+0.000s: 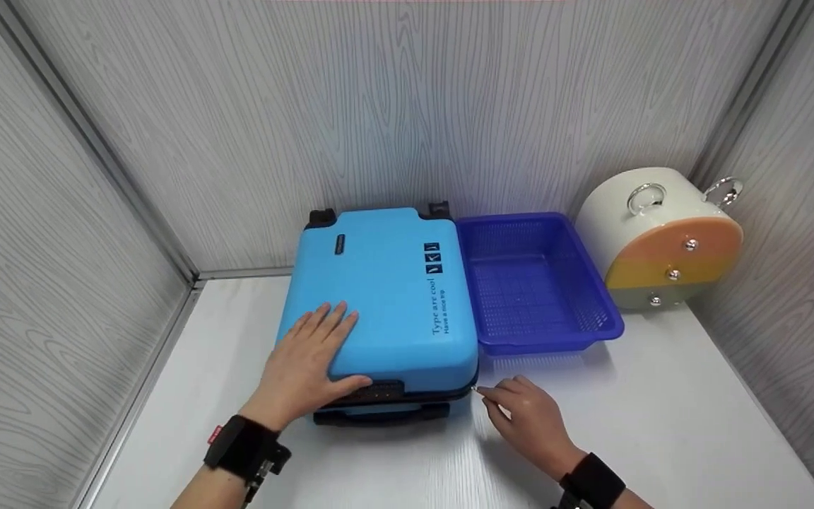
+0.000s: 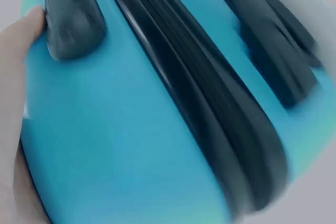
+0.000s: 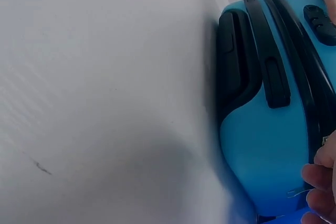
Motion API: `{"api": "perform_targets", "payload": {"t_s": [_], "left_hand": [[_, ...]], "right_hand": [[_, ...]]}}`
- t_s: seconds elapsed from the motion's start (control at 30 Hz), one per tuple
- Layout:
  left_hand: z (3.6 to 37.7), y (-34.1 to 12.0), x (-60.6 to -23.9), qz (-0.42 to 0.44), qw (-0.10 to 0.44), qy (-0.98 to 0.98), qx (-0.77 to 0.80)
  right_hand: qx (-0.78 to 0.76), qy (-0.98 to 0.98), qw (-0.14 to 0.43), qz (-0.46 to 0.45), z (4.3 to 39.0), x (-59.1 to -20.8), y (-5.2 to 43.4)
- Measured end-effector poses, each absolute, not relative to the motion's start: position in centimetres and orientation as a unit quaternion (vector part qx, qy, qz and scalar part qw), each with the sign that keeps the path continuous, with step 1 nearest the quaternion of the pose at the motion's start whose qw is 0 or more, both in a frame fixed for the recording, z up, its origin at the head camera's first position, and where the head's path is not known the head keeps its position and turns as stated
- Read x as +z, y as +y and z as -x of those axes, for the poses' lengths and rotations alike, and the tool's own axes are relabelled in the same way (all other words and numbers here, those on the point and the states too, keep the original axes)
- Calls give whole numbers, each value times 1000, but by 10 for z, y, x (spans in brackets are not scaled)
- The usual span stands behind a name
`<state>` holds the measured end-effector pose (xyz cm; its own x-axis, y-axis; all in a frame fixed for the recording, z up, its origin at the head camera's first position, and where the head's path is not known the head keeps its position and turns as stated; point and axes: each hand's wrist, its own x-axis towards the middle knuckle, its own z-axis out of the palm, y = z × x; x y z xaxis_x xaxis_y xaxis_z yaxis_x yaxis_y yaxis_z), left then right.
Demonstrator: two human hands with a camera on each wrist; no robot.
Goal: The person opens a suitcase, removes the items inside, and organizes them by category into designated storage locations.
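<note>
A light blue suitcase (image 1: 386, 290) lies flat on the white table, its black carry handle (image 1: 382, 416) and lock panel (image 1: 379, 390) facing the front. My left hand (image 1: 299, 364) rests on the lid's front left, fingers spread, with the thumb by the lock panel. At the front right corner, my right hand (image 1: 526, 417) pinches a small metal zipper pull (image 1: 475, 389) between thumb and forefinger. The right wrist view shows the black zipper band (image 3: 294, 40) running to those fingertips (image 3: 326, 153). In the left wrist view the zipper band (image 2: 194, 82) is blurred.
A purple-blue plastic basket (image 1: 548, 348) stands along the suitcase's right side. Beyond it, at the back right, is a cream rounded box (image 1: 615, 212) with orange, yellow and green drawer fronts and silver ring handles. Wood-grain walls (image 1: 350, 92) enclose the table (image 1: 661, 403).
</note>
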<state>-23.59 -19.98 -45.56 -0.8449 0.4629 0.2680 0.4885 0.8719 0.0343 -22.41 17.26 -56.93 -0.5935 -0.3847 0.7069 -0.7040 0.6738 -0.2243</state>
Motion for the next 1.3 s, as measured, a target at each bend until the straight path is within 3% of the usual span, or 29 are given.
{"api": "perform_targets", "payload": {"t_s": [0.13, 0.37, 0.53, 0.7, 1.0, 1.13, 1.3], "left_hand": [[233, -229, -461, 231, 123, -960, -95], [231, -241, -467, 219, 105, -956, -166], [230, -240, -467, 216, 103, -956, -171], [229, -240, -467, 218, 103, -957, -159], [229, -243, -468, 217, 111, -956, -165], [229, -243, -469, 219, 114, -954, -169], [230, -241, -469, 221, 113, -953, -173]], "right_hand": [[273, -862, 311, -293, 222, -568, 176], [350, -879, 230, -227, 216, -564, 176], [354, -870, 236, -248, 211, -565, 167], [358, -856, 231, -293, 203, -564, 137], [395, -860, 117, -302, 199, -559, 69], [396, -859, 93, -309, 200, -560, 56], [387, -853, 140, -322, 200, -562, 72]]}}
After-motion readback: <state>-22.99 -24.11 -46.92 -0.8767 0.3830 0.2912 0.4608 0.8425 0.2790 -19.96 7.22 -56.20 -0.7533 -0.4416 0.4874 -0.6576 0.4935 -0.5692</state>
